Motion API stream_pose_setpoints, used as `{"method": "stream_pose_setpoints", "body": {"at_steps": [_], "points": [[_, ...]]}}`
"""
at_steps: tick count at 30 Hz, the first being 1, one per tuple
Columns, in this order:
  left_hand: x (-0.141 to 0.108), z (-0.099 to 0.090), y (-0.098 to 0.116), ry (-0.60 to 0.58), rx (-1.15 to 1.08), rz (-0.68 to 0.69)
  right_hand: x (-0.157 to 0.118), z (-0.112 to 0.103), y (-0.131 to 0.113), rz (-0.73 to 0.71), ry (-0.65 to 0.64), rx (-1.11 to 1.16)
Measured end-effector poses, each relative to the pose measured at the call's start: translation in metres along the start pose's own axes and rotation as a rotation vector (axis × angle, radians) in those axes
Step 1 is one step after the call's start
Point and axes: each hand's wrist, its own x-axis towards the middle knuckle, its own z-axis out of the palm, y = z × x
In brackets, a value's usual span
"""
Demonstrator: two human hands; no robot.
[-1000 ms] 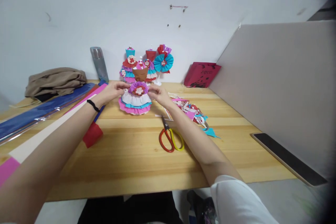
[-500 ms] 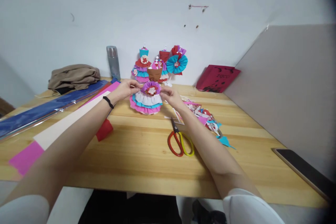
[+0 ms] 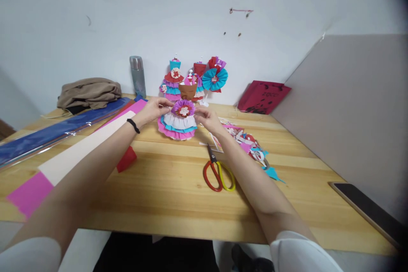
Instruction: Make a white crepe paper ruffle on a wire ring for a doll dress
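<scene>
A paper dress [image 3: 180, 122] stands upright on the table, with a brown bodice, a purple rosette with a white flower at the waist, and ruffles in white, blue and pink. My left hand [image 3: 154, 109] pinches its left side at the rosette's level, a black band round the wrist. On the opposite side my right hand [image 3: 208, 119] grips the waist edge with thumb and fingers. The fingertips partly cover the contact points. Red-and-yellow-handled scissors [image 3: 218, 175] lie on the wood near my right forearm.
Other paper dresses [image 3: 174, 77] stand against the wall, beside a blue pleated rosette [image 3: 214, 79]. Paper scraps [image 3: 251, 146] lie to the right, near a phone [image 3: 366, 210] and a red bag [image 3: 263, 97]. Paper sheets [image 3: 86, 148], cloth [image 3: 89, 92] and a flask [image 3: 137, 76] occupy the left.
The view has shifted very slightly. Both hands stay at the dress's waist, and the dress keeps its place.
</scene>
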Motion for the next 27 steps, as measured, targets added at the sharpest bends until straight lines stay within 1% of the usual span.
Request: {"method": "stream_pose_setpoints", "body": {"at_steps": [6,11,16,22,25,27], "points": [[-0.0006,0.0029,-0.0082,0.038,-0.041,-0.026,-0.0001,0.0009,-0.0001,-0.015,-0.013,0.012],[-0.0015,0.0027,-0.0081,0.041,-0.07,-0.007,0.0007,0.0029,0.0007,-0.018,-0.028,0.03],[-0.0019,0.0025,-0.008,0.08,-0.089,-0.021,0.0008,0.0028,0.0047,-0.011,-0.026,0.028],[-0.0001,0.0042,-0.0108,0.034,-0.117,-0.04,-0.0014,0.0029,0.0055,0.005,-0.007,0.011],[-0.0004,0.0014,-0.01,0.037,-0.113,-0.037,-0.0015,0.002,0.0036,0.009,-0.001,-0.004],[-0.001,-0.0014,-0.0084,0.014,-0.084,-0.028,-0.0011,0.0014,0.0027,0.007,-0.002,-0.012]]}}
